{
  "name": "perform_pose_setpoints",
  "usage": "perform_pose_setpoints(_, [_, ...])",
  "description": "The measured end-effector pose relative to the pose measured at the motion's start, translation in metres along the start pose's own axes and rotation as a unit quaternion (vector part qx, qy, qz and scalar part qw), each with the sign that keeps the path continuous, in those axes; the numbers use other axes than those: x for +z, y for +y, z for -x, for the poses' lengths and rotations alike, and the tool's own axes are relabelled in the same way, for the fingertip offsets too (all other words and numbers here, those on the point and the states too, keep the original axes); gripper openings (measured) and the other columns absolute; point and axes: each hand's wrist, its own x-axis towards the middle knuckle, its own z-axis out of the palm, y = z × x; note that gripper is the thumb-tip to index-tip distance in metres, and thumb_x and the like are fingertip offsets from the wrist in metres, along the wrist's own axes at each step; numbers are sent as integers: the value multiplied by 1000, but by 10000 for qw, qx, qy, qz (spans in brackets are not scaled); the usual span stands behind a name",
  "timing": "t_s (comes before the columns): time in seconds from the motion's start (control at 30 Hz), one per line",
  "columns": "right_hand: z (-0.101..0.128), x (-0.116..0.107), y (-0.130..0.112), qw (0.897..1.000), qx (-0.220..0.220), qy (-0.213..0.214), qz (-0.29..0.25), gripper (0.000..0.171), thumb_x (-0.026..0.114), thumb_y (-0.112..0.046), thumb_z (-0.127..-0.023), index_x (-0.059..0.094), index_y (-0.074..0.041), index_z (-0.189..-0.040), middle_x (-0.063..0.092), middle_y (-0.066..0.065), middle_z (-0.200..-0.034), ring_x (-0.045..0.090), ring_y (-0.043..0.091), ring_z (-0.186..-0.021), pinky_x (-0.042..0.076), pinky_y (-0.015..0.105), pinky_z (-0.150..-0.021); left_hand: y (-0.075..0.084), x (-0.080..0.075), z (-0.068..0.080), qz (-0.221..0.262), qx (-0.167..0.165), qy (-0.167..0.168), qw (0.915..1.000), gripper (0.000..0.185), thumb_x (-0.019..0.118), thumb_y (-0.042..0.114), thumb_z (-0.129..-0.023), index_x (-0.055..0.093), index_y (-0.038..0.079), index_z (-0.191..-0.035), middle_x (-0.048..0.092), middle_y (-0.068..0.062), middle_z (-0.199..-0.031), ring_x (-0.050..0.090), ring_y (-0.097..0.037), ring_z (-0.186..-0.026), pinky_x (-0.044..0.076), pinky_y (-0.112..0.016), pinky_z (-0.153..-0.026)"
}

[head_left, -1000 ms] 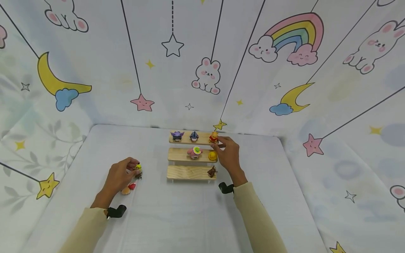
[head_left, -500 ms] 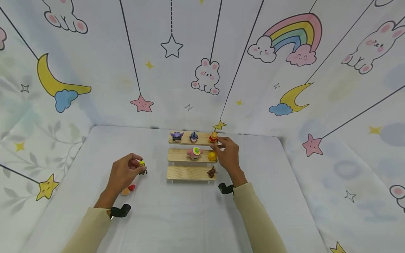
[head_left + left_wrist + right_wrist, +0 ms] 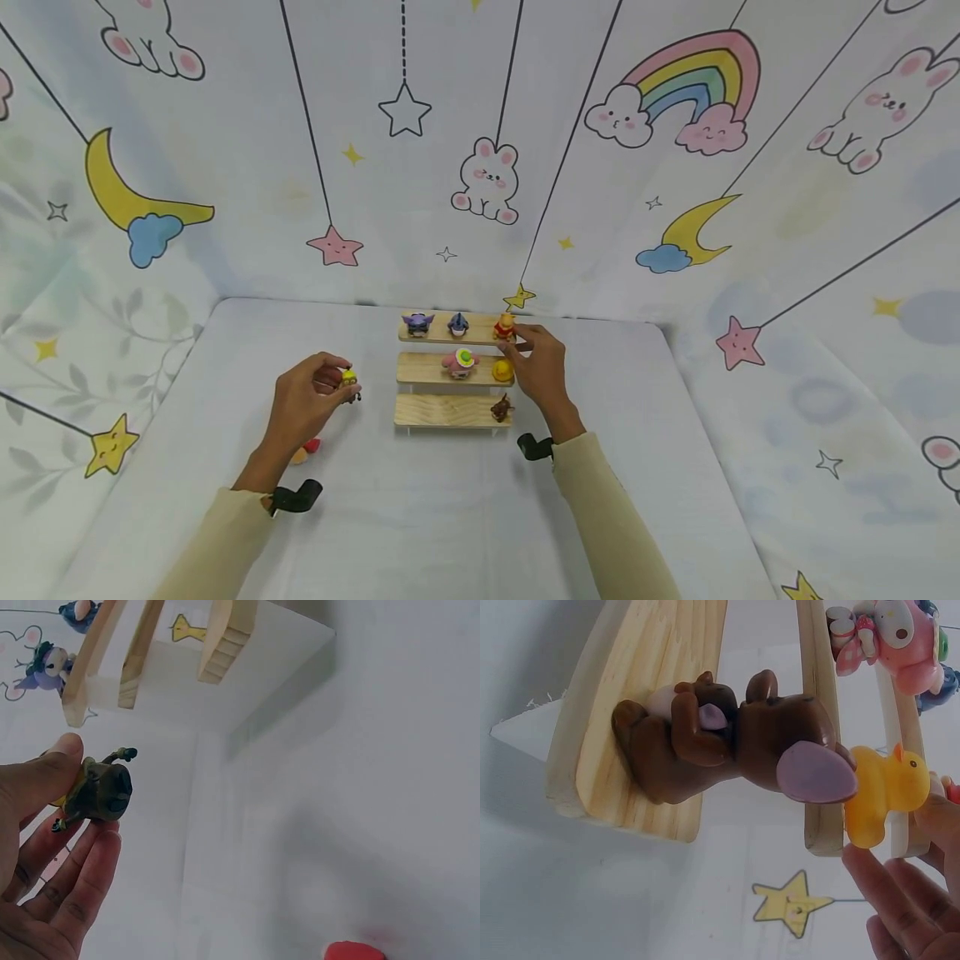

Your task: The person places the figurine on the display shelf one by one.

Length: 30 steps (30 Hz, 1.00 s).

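Stocking the three-tier wooden shelf (image 3: 453, 410) with figurines

Left hand (image 3: 303, 406) is pinching a yellow-capped figurine (image 3: 348, 382), needing a vacant shelf spot; right hand (image 3: 542, 372), fingers relaxed, is touching the red-and-yellow bear (image 3: 505, 327).

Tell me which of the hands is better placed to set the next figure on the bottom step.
Probably left: the left hand already pinches a small yellow-topped figure beside the bottom step. The right hand rests by the upper steps, holding nothing.

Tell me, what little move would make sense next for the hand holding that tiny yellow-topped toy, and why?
Probably carry it right, toward the bottom step of the wooden stand. The left hand pinches the small figure above the table, and that step has bare wood left of its brown figure. The right hand rests by the upper steps.
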Motion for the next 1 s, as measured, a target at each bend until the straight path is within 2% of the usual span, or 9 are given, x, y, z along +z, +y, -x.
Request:
perform_pose_setpoints(0.23, [0, 0, -1, 10000, 31, -13, 1, 49, 79, -32, -97, 72, -3, -137, 72, 15, -131, 79, 31, -99, 63, 48, -89, 12, 4, -5, 260, 142, 77, 9995, 38, 92, 15, -85, 72, 10, -118, 78, -10, -109, 75, -25, -90, 59, -19, -77])
perform_pose_setpoints(0.5, [0, -1, -1, 10000, 25, -35, 14, 50, 79, -32, -97, 71, -3, -137, 72, 15, -132, 79, 31, -99, 63, 49, -88, 30, 12, -11, 486, 376, 150, 9980, 37, 92, 13, -84, 74, 10, -116, 79, -9, -106, 74, -24, -91, 64, -35, -77])
perform_pose_setpoints(0.77, [0, -2, -2, 10000, 39, -39, -44, 50, 79, -31, -97, 71, -3, -137, 72, 16, -131, 78, 32, -98, 63, 50, -88, 45, 22, -18, 636, 486, 240, 9965, 37, 95, 18, -82, 75, 11, -113, 80, -6, -104, 74, -21, -90, 59, -26, -72])
perform_pose_setpoints(1.0, [0, -2, -3, 10000, 46, -53, 20, 50, 79, -32, -97, 71, -3, -137, 72, 16, -131, 79, 31, -98, 63, 49, -88, 51, 34, -23, 771, 679, 241, 9944, 36, 95, 19, -81, 75, 14, -111, 80, -3, -101, 73, -18, -88, 59, -28, -71])
